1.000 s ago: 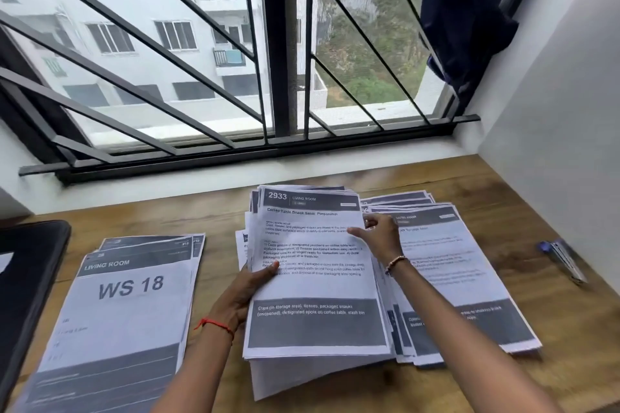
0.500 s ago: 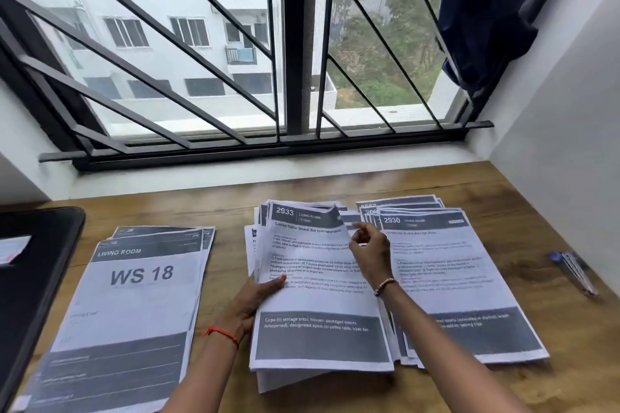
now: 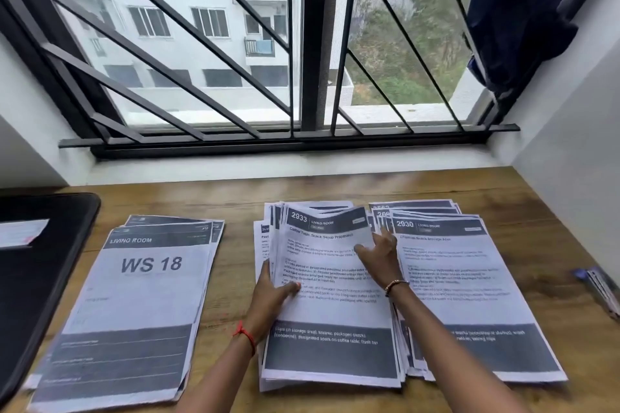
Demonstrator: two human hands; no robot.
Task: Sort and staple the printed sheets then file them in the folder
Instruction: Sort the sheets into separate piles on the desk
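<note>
Three piles of printed sheets lie on the wooden table point(image 3: 235, 278). The left pile point(image 3: 144, 295) is headed "WS 18". The middle pile point(image 3: 332, 305) shows sheet "2933" on top. The right pile point(image 3: 476, 298) shows "2930". My left hand point(image 3: 273, 295) grips the middle pile's left edge, thumb on top. My right hand point(image 3: 379, 255) pinches the top sheets at their right edge, thumb on the page. Those sheets bow upward near the top. The black folder point(image 3: 43, 278) lies at the far left.
A white slip point(image 3: 20, 233) rests on the folder. A small blue and silver object point(image 3: 600, 288), perhaps the stapler, lies at the table's right edge. A white wall stands close on the right. A barred window and sill run along the back.
My left thumb has slid further onto the middle pile's left edge. My right hand has stayed at the right edge, and the top sheets now bow up more.
</note>
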